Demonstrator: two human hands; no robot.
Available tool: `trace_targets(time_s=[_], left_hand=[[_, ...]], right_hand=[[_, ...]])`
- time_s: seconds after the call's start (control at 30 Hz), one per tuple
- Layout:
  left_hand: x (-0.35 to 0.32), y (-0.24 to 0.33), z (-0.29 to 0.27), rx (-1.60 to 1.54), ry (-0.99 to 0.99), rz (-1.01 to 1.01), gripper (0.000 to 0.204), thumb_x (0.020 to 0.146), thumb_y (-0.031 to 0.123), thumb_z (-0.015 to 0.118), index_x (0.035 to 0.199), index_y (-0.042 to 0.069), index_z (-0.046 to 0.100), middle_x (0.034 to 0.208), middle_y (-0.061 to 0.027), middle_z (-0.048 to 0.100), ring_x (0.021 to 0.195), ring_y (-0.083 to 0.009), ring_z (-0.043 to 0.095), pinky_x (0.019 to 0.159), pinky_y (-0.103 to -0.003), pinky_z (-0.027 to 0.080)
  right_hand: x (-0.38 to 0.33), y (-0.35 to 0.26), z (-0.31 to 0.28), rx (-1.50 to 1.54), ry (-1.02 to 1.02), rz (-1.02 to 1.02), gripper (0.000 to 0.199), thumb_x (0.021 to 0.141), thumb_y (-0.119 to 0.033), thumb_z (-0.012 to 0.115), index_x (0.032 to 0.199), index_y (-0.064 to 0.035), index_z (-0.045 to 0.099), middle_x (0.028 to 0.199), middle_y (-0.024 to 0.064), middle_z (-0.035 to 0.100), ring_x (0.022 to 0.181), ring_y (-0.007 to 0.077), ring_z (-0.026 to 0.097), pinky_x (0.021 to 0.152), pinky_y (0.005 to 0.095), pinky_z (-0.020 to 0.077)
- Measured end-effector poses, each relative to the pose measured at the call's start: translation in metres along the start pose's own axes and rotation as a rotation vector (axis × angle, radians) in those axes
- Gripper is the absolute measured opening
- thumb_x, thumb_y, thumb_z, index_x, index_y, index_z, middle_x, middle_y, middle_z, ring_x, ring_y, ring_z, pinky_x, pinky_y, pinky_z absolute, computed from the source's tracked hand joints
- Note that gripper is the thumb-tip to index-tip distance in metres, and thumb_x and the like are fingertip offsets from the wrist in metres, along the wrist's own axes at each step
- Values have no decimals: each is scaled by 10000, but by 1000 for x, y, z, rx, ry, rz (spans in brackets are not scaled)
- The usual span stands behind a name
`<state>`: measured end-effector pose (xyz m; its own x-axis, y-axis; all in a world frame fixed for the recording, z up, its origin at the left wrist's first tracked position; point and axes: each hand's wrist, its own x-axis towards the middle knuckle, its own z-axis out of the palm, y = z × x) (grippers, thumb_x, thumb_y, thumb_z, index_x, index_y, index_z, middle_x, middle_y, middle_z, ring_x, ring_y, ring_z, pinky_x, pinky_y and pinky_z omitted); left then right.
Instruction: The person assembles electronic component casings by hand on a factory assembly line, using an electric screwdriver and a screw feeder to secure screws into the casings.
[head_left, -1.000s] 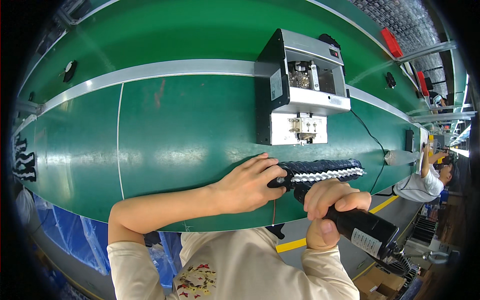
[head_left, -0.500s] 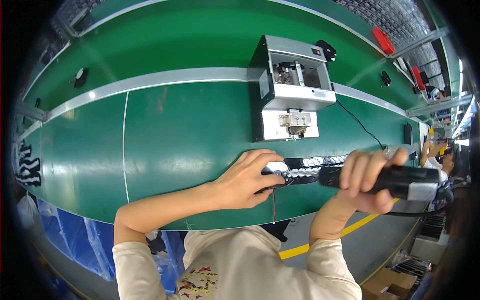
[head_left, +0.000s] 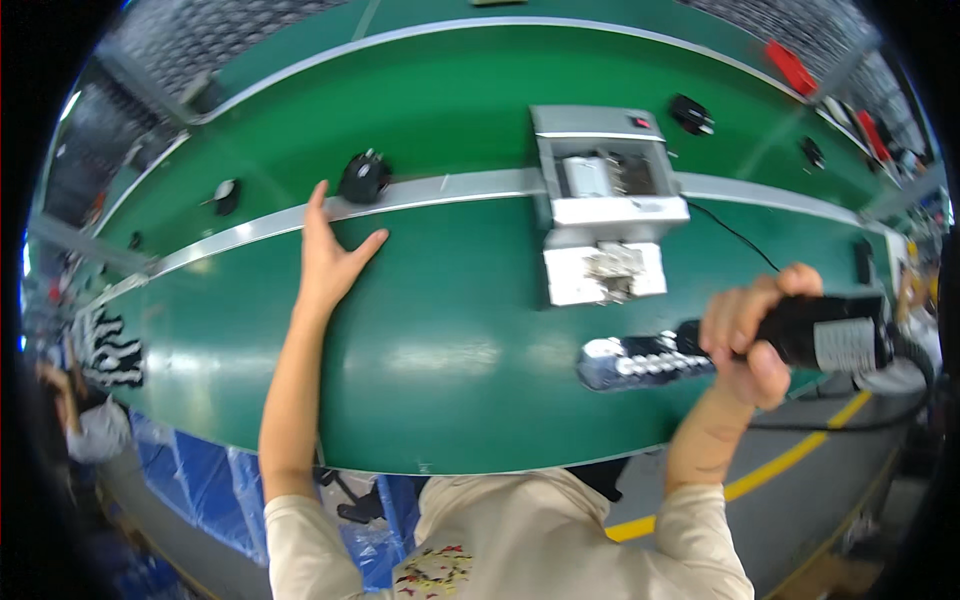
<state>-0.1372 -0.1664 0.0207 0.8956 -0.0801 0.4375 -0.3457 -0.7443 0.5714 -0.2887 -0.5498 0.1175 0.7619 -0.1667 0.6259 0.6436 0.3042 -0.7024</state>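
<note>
My left hand (head_left: 330, 255) reaches out to the far left side of the bench, thumb and fingers spread, holding nothing. Just beyond its fingers, apparently not touching, a small black device (head_left: 364, 178) with metal prongs sits at the metal rail. My right hand (head_left: 748, 335) is wrapped around a black power screwdriver (head_left: 825, 335) with a pale label, held above the bench and pointing left. Under its tip lies a long dark piece (head_left: 640, 365) with a row of shiny silvery shapes, blurred by motion.
A silver screw feeder (head_left: 600, 210) stands mid-bench, with a black cable (head_left: 735, 235) running right. Behind the rail is a green belt (head_left: 450, 110) carrying more black devices (head_left: 690, 115). Black-and-white pieces (head_left: 118, 350) lie far left. A person (head_left: 95, 425) sits at the left edge.
My left hand has left the silvery end of the dark piece and stretched far left, fingers opening. My right hand keeps hold of the screwdriver. The whole view has shifted.
</note>
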Motion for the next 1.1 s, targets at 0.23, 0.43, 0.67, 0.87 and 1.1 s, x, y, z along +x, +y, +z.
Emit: trace_targets(time_s=[0.23, 0.43, 0.67, 0.87, 1.1], left_hand=[[37, -101, -31, 279, 265, 17, 496, 736, 191, 721, 1105, -15, 462, 1066, -200, 489, 1005, -358, 465, 869, -417, 391], [64, -173, -68, 417, 538, -274, 458, 680, 242, 780, 943, 13, 483, 971, -194, 500, 970, -357, 466, 832, -425, 406], [75, -172, -53, 273, 531, -101, 261, 766, 210, 719, 815, 24, 542, 840, -148, 526, 746, -303, 538, 684, -390, 451], [27, -38, -59, -547, 78, -423, 430, 983, 377, 388, 852, 5, 560, 646, -57, 574, 423, -111, 489, 412, -241, 391], [-33, 20, -35, -126, -357, 29, 285, 968, 198, 421, 836, -26, 536, 798, -124, 526, 762, -249, 529, 725, -326, 431]], right_hand=[[-4, -2, -17, -54, 46, 30, 571, 769, -190, 704, 1183, -18, 349, 642, 25, 456, 438, 105, 424, 427, 239, 380], [-10, 7, -12, -92, 53, 47, 548, 753, -207, 708, 1133, -23, 359, 622, 21, 439, 423, 102, 409, 403, 231, 372], [-16, 3, -19, -147, 89, 63, 557, 746, -229, 708, 1135, -15, 372, 621, 21, 436, 409, 86, 374, 381, 212, 346], [-16, 3, -18, -133, 80, 103, 544, 749, -241, 713, 1108, -18, 370, 621, 17, 432, 417, 86, 376, 399, 212, 355], [-16, 5, -11, -36, 10, 125, 542, 740, -209, 704, 1116, -26, 360, 621, 22, 454, 437, 107, 420, 422, 234, 375]])
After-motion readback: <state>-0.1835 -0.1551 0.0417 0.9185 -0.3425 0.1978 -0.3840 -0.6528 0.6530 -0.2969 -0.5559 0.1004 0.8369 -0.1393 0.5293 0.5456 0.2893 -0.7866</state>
